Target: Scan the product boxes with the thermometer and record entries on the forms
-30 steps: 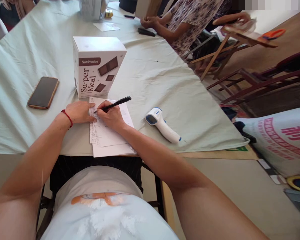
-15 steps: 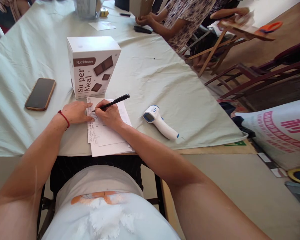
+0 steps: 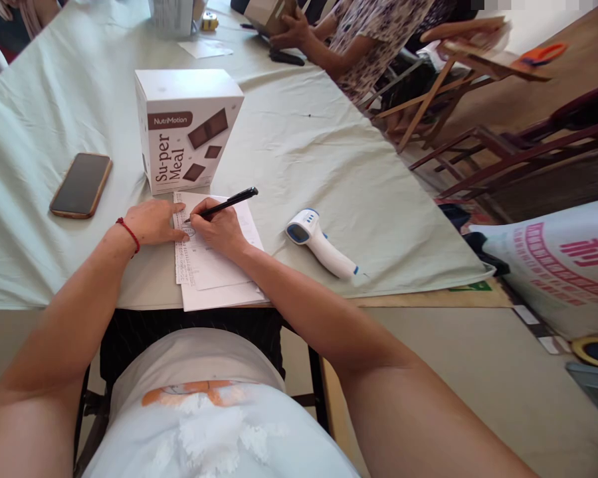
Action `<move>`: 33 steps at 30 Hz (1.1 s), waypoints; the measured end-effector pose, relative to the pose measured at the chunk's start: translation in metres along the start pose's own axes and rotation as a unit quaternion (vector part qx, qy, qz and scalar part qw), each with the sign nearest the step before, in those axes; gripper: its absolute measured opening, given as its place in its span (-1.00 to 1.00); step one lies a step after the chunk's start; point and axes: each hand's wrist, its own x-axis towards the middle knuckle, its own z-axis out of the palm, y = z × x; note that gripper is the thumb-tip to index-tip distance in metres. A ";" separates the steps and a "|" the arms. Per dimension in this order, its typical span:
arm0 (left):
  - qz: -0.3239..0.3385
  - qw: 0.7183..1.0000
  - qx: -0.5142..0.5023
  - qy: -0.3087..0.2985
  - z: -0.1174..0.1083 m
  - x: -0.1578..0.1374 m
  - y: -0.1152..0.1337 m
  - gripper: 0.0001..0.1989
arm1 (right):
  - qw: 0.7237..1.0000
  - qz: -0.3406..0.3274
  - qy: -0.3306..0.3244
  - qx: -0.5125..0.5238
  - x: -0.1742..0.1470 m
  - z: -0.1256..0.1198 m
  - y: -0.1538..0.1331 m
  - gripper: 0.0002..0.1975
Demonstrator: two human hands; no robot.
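Observation:
My right hand (image 3: 218, 229) grips a black pen (image 3: 232, 200), its tip down at the left part of a sheet of paper (image 3: 224, 269) that bears handwriting and a small drawn shape. Another white sheet (image 3: 204, 302) shows beneath it. With thumb and forefinger apart, my left hand (image 3: 154, 222) rests on the paper's left edge; a red cord circles that wrist. Just behind the papers stands a white box (image 3: 189, 133) printed "NutriMotion Su-per Meal". A white and blue infrared thermometer (image 3: 321, 244) lies right of my right hand.
A phone (image 3: 81, 186) lies to the left on the cloth-covered table (image 3: 353, 179). Across it, another person's hands (image 3: 294, 33) hold a cardboard box (image 3: 269, 14). A clear container (image 3: 173, 16) and a yellow tape measure (image 3: 209, 21) stand far back. Wooden chairs (image 3: 518, 149) and a printed sack (image 3: 563, 259) are on the right.
The person across the table has raised and tilted the cardboard box, one hand now higher on its side. My hands, the pen and the papers are almost unchanged.

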 end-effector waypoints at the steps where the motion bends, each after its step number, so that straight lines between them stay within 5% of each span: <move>1: -0.001 1.000 -0.001 0.001 0.000 0.000 0.000 -0.19 | 1.000 -0.002 0.001 -0.002 0.000 0.000 0.000 -0.94; 33: 0.002 1.000 -0.005 -0.003 0.001 0.000 -0.002 -0.15 | 1.000 0.006 0.025 -0.010 -0.001 -0.001 -0.003 -0.95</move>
